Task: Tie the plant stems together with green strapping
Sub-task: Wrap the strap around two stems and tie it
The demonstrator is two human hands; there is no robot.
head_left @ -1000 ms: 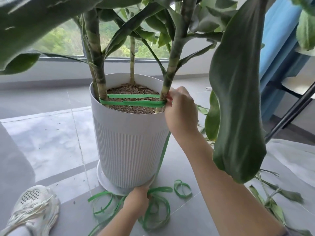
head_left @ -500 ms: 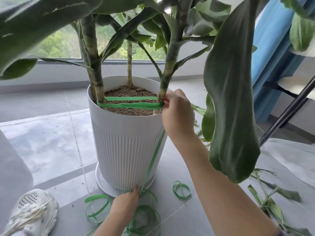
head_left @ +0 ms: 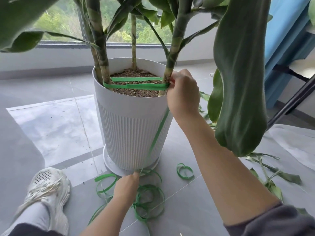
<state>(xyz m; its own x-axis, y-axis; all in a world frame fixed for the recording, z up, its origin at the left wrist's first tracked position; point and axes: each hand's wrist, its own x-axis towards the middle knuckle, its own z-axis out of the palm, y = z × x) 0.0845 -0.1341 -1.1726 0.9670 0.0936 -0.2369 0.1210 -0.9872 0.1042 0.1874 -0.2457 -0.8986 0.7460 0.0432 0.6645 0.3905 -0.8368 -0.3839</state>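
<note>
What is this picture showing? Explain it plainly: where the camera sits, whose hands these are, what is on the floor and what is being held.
There is no machine here. A person works with two bare hands, and the one picture comes from a camera worn on their head, looking forward and down. A white ribbed pot stands on a saucer on the tiled floor. A band of green strapping runs across the soil between the left stems and the right stem. The right hand pinches it at the right stem. From there a tail of it runs down the pot's side to the left hand, which holds it near the saucer. On the floor lie loose strapping coils, cut leaves and the person's white shoe.
</note>
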